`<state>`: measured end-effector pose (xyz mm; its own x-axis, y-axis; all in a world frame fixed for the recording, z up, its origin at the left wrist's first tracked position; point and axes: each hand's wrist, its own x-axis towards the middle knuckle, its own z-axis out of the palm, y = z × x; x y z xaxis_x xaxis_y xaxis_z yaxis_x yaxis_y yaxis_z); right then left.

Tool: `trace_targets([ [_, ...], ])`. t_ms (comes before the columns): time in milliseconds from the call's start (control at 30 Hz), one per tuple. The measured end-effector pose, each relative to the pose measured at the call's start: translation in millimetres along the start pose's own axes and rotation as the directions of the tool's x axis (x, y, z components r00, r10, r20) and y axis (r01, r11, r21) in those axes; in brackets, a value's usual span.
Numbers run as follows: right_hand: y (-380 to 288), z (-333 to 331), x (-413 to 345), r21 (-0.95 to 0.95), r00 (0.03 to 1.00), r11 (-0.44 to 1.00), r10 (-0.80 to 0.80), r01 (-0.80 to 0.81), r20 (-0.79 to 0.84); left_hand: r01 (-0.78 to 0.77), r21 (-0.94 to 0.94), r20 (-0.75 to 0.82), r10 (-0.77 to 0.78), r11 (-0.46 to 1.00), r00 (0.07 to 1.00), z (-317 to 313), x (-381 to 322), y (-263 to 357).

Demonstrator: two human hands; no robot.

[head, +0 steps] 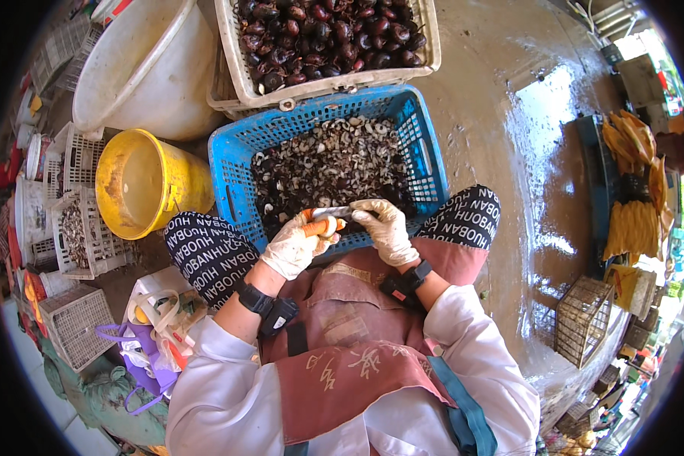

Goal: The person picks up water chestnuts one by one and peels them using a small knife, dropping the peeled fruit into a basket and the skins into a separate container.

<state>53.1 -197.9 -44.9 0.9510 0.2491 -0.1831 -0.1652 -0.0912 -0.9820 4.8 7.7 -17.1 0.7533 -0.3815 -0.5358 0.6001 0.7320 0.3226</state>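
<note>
Both gloved hands meet above the near edge of a blue plastic basket. My right hand pinches a short grey metal tool, perhaps a peeling knife, which points left. My left hand, with orange coverings on its fingers, is curled at the tool's far end; whatever lies between its fingers is too small and covered to make out. Pale and dark peelings fill the basket's bottom. Beyond it, a whitish plastic crate holds dark reddish-brown corms that look like water chestnuts.
Left of the basket stands a yellow bucket, with a large white tub behind it. A purple bag and grey crates lie further left. Wet concrete floor stretches right, towards a wire-like crate.
</note>
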Motion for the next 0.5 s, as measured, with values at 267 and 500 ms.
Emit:
trace_targets([
  [267, -7, 6, -2, 0.131, 0.998, 0.990, 0.055, -0.056, 0.014, 0.019, 0.094, -0.081, -0.011, 0.995, 0.997, 7, -7, 5],
  [500, -21, 8, -8, 0.140, 0.995, 0.990, 0.000, -0.014, 0.095, -0.023, 0.267, -0.142, 0.063, 0.963, 0.988, 15, -7, 4],
])
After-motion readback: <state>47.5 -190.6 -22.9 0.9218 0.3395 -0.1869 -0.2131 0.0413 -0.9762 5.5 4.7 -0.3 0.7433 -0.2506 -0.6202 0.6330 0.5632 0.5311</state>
